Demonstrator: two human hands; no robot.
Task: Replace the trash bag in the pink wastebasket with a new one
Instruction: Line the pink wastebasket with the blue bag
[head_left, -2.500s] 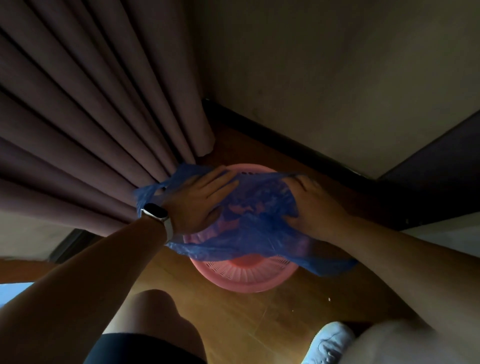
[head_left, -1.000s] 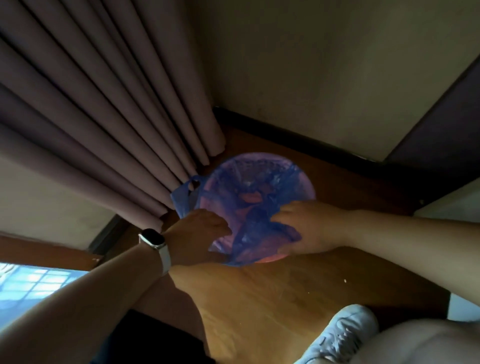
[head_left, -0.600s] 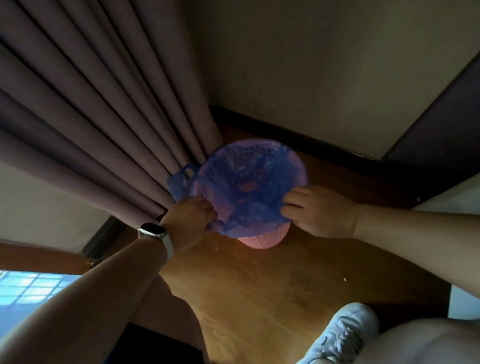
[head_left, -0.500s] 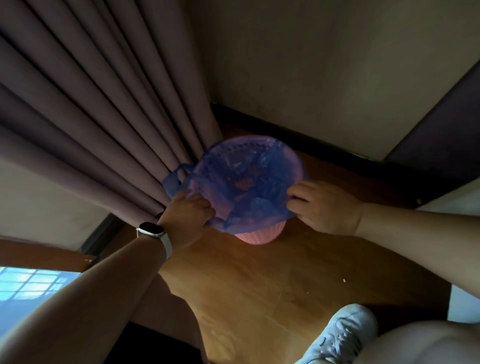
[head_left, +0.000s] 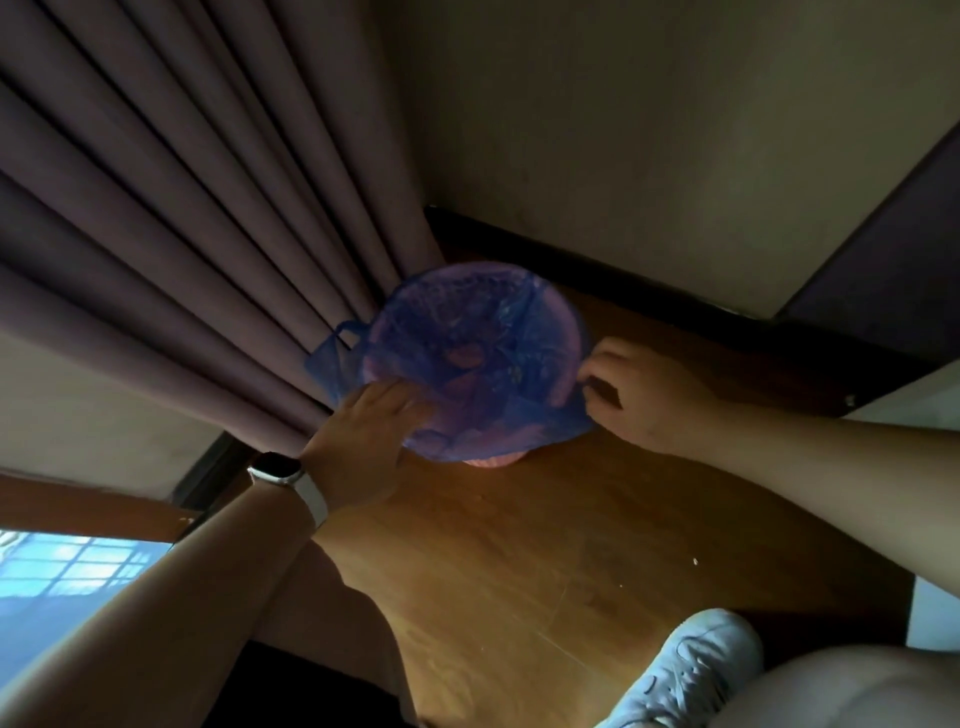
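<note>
I see the pink wastebasket (head_left: 493, 460) standing on the wooden floor (head_left: 519, 561) in the corner, just beside the curtain (head_left: 208, 234), with the blue trash bag (head_left: 467, 364) lining it and folded down over the rim. The left hand (head_left: 363, 441) reaches forward with a straight forearm, palm down — its fingers (head_left: 400, 395) curl over the near-left rim and press on the bag film. A watch (head_left: 283, 475) sits on that wrist. The right hand (head_left: 639, 395) comes in from the right, wrist bent, its fingers (head_left: 597, 364) pinched on the bag edge at the right rim. A bag handle loop (head_left: 337, 353) hangs loose at the left, against the curtain. A white shoe (head_left: 691, 670) is at the lower right.
</note>
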